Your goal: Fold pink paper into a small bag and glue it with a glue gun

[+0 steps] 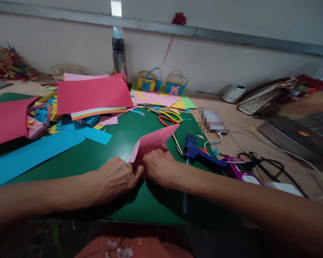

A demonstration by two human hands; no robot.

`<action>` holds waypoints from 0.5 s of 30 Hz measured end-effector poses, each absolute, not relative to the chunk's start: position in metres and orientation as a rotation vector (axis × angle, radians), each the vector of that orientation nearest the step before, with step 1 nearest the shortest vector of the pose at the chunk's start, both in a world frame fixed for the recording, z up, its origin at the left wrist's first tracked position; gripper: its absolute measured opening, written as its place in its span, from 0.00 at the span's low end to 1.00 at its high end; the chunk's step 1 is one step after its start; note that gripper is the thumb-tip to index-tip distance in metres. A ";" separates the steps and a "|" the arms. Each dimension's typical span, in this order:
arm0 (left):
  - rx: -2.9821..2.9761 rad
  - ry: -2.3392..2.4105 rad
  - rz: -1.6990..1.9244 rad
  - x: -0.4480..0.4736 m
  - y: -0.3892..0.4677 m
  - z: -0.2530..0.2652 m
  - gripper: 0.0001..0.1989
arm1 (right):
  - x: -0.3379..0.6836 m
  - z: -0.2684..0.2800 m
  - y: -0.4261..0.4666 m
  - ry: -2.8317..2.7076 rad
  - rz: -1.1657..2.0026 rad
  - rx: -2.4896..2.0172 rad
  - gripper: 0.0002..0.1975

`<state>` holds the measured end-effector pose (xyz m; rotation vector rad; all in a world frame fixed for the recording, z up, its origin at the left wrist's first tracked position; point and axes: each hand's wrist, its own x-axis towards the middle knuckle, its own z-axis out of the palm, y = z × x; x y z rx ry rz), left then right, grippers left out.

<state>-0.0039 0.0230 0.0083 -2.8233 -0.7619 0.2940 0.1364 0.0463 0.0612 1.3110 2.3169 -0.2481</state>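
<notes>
A folded piece of pink paper (154, 140) stands up from between my two hands over the green board. My left hand (121, 175) is closed on its lower left part, the thumb pressing near the fold. Against its lower right part, my right hand (159, 165) is closed with curled fingers. Both hands meet at the paper's base, which they partly hide. Just beyond the paper lie scissors (170, 116) with red and yellow handles, and a pen (177, 144). To the right of my right hand rests a blue glue gun (194, 152) with a clear glue stick (185, 202).
Red paper sheets (94, 92) and blue strips (34, 157) cover the left side of the green board (118, 134). Small paper bags (174, 87) stand at the back. On the right are a phone (214, 121), cables (274, 165), a purple power strip (242, 170) and a handbag (266, 96).
</notes>
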 end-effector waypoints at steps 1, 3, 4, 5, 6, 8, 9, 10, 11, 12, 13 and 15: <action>-2.819 -0.772 0.290 -0.004 0.023 0.009 0.15 | 0.136 0.061 0.047 2.323 -0.247 1.304 0.13; -2.816 -0.797 0.294 -0.003 0.023 0.010 0.13 | 0.135 0.062 0.048 2.340 -0.250 1.286 0.13; -2.812 -0.808 0.295 -0.003 0.023 0.010 0.12 | 0.135 0.062 0.048 2.348 -0.252 1.277 0.13; -2.809 -0.813 0.295 -0.003 0.023 0.010 0.12 | 0.135 0.062 0.049 2.355 -0.254 1.268 0.14; -2.805 -0.817 0.295 -0.003 0.023 0.010 0.13 | 0.135 0.063 0.049 2.360 -0.257 1.260 0.14; -2.803 -0.829 0.295 -0.003 0.022 0.011 0.14 | 0.135 0.064 0.049 2.367 -0.255 1.246 0.14; -2.805 -0.832 0.296 -0.003 0.021 0.011 0.14 | 0.136 0.065 0.049 2.372 -0.249 1.241 0.15; -2.810 -0.832 0.298 -0.002 0.021 0.011 0.14 | 0.136 0.066 0.049 2.375 -0.242 1.234 0.14; -2.814 -0.830 0.302 -0.002 0.020 0.011 0.14 | 0.137 0.067 0.049 2.379 -0.235 1.227 0.14; -2.814 -0.825 0.303 -0.002 0.020 0.010 0.14 | 0.137 0.067 0.048 2.383 -0.225 1.218 0.14; -2.812 -0.817 0.304 -0.002 0.020 0.010 0.14 | 0.138 0.067 0.047 2.387 -0.213 1.212 0.13; -2.802 -0.798 0.303 -0.002 0.021 0.009 0.15 | 0.141 0.066 0.045 2.392 -0.186 1.204 0.12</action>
